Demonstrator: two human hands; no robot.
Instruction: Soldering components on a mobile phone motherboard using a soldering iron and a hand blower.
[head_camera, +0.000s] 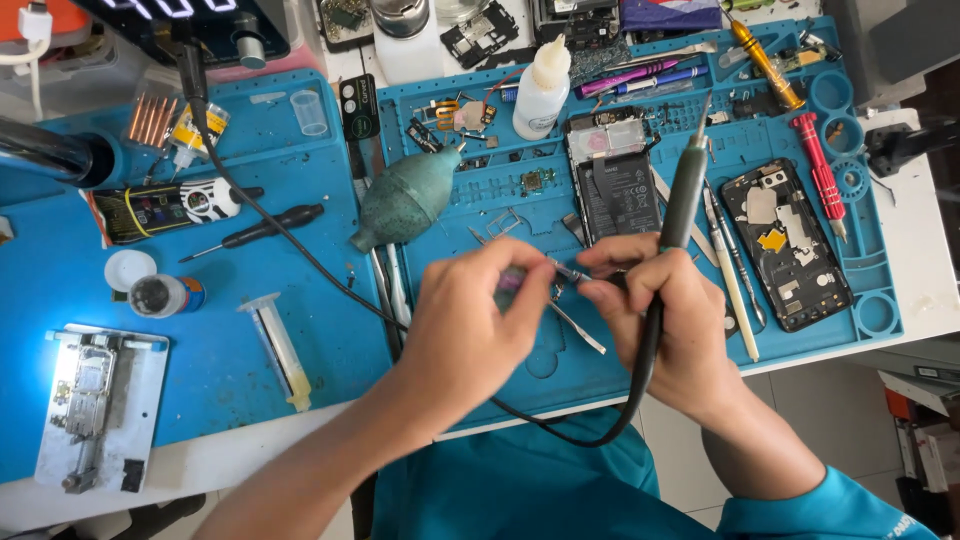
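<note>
**Pinching a small part over a crowded blue repair mat**

Lying at the far left of the blue work mat (250, 400), a metal clamp fixture (95, 405) sits brightly lit near the table's front edge. Above it stand a small round jar (165, 295) and a white cap (130, 268), with a black-handled screwdriver (262, 228) further up. A clear syringe with yellowish contents (278, 350) lies just right of the jar. A green rubber air blower (408, 198) rests near the middle, its nozzle pointing up and right, and a white squeeze bottle (541, 90) stands behind it.

The left hand (470, 330) is curled nearly closed, thumb and fingertips pinched on a small part (513, 282) with a purple tint; too little of it shows to say what it is. It is held just above the mat's centre, meeting the fingers of the right hand (675, 335). That hand is wrapped shut around a dark soldering handpiece (682, 200), whose tip points up and away while its black cable (560, 425) loops below the wrists. Thin metal tweezers (568, 270) cross between the two hands; which fingers grip them I cannot tell.

Just behind the hands lies an opened phone with its battery showing (612, 190). Further right sit a phone back shell (785, 245) and a red screwdriver (820, 170).
</note>
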